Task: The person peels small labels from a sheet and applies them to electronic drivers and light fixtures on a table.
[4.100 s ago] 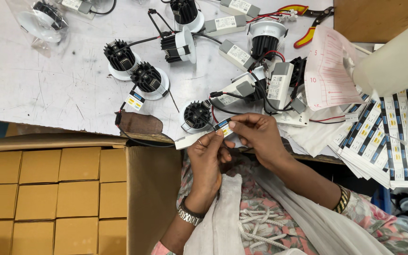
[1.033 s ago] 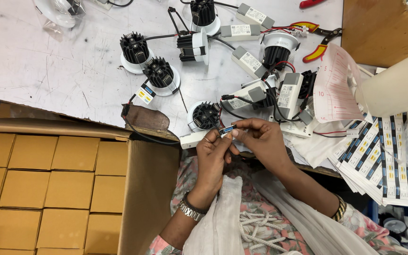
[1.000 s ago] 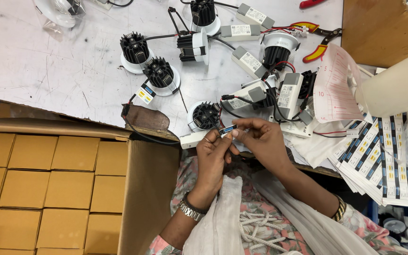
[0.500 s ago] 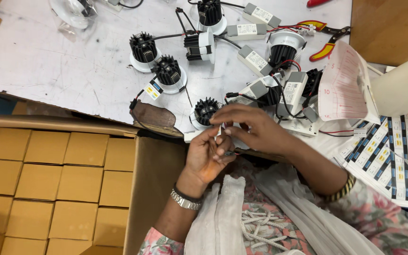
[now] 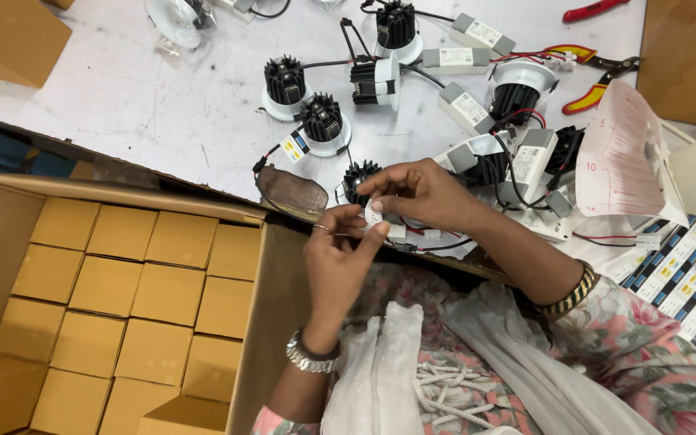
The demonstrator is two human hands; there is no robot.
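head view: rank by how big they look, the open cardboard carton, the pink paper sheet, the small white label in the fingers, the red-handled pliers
1. open cardboard carton, largest by far.
2. pink paper sheet.
3. red-handled pliers, clearly smaller than the sheet.
4. small white label, pinched between left hand and right hand, smallest.

scuffed white table [image 5: 122,105] carries black finned downlights [image 5: 285,80], grey driver boxes [image 5: 483,34], red-handled pliers [image 5: 598,76], papers [image 5: 626,157].

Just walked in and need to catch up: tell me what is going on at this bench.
A person seated at a white table pinches a small white label between both hands, left hand below, right hand above. Black finned lamp units with wires and grey driver boxes lie scattered beyond. An open carton of yellow boxes sits to the left.
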